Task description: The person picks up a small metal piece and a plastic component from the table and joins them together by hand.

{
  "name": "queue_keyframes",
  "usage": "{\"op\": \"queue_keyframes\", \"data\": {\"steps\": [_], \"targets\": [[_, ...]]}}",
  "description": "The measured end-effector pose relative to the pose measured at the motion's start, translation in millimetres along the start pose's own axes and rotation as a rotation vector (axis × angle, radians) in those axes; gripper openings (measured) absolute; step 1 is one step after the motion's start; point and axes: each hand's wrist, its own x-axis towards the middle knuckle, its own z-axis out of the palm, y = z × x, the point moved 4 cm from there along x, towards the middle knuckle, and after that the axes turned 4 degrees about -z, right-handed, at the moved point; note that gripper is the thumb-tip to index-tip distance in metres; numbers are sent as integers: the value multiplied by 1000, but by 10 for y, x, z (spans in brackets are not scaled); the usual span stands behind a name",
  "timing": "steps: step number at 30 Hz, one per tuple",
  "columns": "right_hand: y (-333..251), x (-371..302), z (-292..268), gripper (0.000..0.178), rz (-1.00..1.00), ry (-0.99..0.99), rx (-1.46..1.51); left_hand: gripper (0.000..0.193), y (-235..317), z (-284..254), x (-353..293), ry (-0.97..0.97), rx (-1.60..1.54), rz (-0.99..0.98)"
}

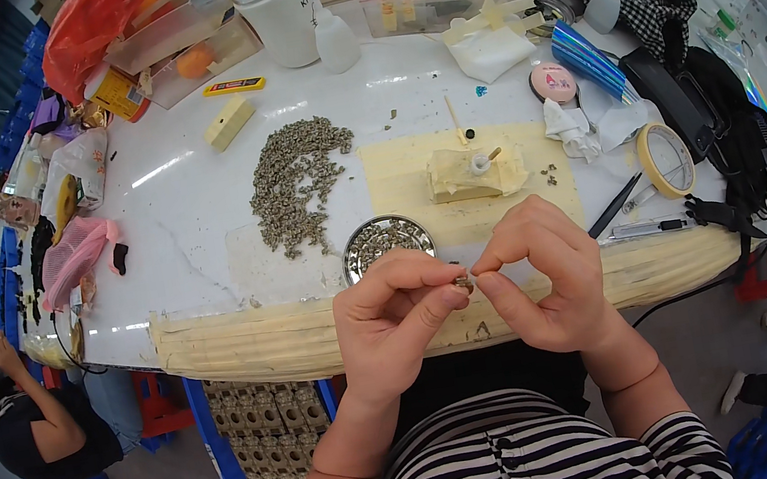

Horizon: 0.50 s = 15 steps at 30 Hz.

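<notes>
Above the padded front edge of the table, my left hand [388, 325] pinches a small metal part [463, 284] between thumb and forefinger. My right hand [553, 282] is just to its right, thumb and forefinger drawn together beside the part. Whatever those fingertips hold is too small to make out. Just beyond my left hand stands a round metal dish [348, 264] with many small metal pieces in it. A large loose pile of similar grey pieces [278, 186] lies farther back to the left.
A taped block [479, 185] with a small pot sits on a yellow sheet [391, 162]. Tweezers [613, 206] and a tape roll [650, 180] lie right. A white bottle [336, 42] stands behind. Below the table is a blue crate [229, 468] of metal parts. Another person [39, 424] is far left.
</notes>
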Motion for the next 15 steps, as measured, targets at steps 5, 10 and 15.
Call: {"op": "queue_keyframes", "data": {"steps": [5, 10, 15], "targets": [[-17, -5, -18, 18, -40, 53, -17, 14, -21, 4, 12, -18, -180, -95], [-21, -4, 0, 19, -58, 42, -17, 16, -45, 10, 12, -41, -173, -39], [-18, -1, 7, 19, -65, 30, -11, 19, -54, 8, 7, -43, -122, -36]]}}
